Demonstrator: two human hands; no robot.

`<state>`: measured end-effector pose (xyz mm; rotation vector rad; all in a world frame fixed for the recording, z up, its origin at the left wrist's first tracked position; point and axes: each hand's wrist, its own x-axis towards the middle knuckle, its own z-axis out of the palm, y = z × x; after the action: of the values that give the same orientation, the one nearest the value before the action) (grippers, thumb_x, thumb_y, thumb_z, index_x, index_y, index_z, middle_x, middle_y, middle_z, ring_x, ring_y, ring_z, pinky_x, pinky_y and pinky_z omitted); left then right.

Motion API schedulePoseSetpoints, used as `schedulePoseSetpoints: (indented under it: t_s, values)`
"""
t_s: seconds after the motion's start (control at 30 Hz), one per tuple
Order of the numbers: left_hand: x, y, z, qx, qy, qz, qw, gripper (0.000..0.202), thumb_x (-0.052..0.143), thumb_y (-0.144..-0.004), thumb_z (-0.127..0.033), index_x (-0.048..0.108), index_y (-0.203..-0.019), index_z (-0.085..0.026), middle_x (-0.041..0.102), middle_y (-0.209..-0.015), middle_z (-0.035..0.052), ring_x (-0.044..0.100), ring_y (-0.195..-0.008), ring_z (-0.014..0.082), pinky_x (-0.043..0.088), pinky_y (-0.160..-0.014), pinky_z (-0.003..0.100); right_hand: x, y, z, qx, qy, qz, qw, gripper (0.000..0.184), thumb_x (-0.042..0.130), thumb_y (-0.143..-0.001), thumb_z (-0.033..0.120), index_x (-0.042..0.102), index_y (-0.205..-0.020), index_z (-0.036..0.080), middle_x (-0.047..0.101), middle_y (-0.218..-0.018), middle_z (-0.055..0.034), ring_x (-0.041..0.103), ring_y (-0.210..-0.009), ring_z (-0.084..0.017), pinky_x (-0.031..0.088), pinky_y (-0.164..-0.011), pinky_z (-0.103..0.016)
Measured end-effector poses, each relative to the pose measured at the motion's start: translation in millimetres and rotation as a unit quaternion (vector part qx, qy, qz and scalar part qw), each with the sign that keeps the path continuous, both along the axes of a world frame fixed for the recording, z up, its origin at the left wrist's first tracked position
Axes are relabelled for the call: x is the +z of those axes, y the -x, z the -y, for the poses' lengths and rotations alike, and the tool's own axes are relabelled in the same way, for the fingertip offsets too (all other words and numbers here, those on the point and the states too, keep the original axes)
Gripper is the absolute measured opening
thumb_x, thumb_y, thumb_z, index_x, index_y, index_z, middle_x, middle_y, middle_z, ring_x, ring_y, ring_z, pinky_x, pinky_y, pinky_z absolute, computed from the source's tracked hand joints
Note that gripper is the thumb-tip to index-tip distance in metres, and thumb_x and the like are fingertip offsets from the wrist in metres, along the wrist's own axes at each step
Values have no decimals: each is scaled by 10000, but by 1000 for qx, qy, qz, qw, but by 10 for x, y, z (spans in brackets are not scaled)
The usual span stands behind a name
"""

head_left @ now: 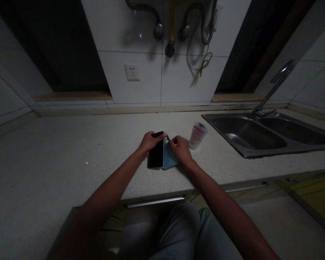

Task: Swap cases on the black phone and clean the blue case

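Left hand [148,141] clamps the phone's [155,156] far end, long axis running away from the body, while the right hand [182,148] pinches the blue case [168,159] lying against its right side.

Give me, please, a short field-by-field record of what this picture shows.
left hand: grips black phone at its top
right hand: grips blue phone case, beside the phone
surface: pale countertop
nearby: white container, right of the hands
far right: steel sink with tap
wall: socket, hanging hoses
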<state>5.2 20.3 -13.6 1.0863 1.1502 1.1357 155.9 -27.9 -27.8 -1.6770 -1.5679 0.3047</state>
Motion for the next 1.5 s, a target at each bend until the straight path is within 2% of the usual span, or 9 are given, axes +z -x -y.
schedulePoseSetpoints:
  t_s: [0.17,0.3,0.53,0.7,0.97,1.13,1.27,1.4,1.5]
  values:
    - [-83,-10,-83,89,18,37,995,348,858,-544,-66,621,-772,-180,623,-686,-2,637,-774,195,471,-701,255,-150,13,-80,45,21,-193,980,220,546,-827,315,593,-992,177,637,-683,16,574,-584,-140,409,-549,-242]
    - [-112,35,-176,115,-13,-50,992,322,827,-576,-64,647,-823,-164,663,-786,27,656,-890,217,481,-834,303,-215,35,-125,44,43,-297,953,317,579,-786,302,548,-1078,184,611,-662,42,558,-570,-128,387,-519,-221]
    - [-71,84,-181,98,-89,-98,986,457,817,-643,-156,670,-1072,-96,711,-1039,127,670,-987,239,494,-912,345,-43,110,-39,73,134,-478,865,394,630,-694,191,504,-1067,201,595,-658,48,555,-529,-133,435,-488,-246]
    - [-87,19,-129,129,-76,-51,987,455,817,-641,-139,685,-1075,-106,709,-1097,130,663,-1037,239,488,-947,349,37,149,20,106,150,-537,824,335,641,-665,153,513,-970,206,608,-683,34,587,-569,-138,498,-516,-272]
    - [-171,-92,-74,172,-128,-71,974,583,808,-648,-135,623,-1200,-160,561,-1361,160,595,-1170,254,446,-1005,344,-46,162,-5,117,132,-560,809,304,651,-667,168,570,-959,196,626,-706,23,568,-566,-119,472,-508,-239]
    - [-106,-57,-73,103,-82,25,991,471,819,-620,-173,641,-1055,-143,702,-1009,107,674,-893,216,521,-820,329,-49,135,-11,130,120,-575,799,330,678,-663,182,575,-975,212,610,-685,35,556,-567,-124,464,-528,-248]
    - [-52,-44,-11,17,-12,93,995,301,837,-565,-212,661,-793,-127,692,-733,55,630,-613,167,520,-633,308,-46,129,-12,130,144,-586,787,296,751,-694,339,559,-874,203,605,-686,28,553,-577,-124,452,-540,-258]
    - [-13,-78,38,-19,36,120,992,254,826,-569,-178,652,-746,-124,669,-645,48,610,-536,165,509,-556,299,-103,124,-41,148,131,-574,795,420,805,-659,482,567,-833,182,610,-678,10,558,-604,-130,435,-568,-265]
    - [-4,-94,5,-29,74,166,983,194,774,-690,-256,641,-744,-125,659,-634,63,620,-535,176,526,-562,313,-158,100,-85,157,125,-560,804,427,805,-665,483,584,-854,171,615,-690,-2,562,-610,-138,434,-581,-280]
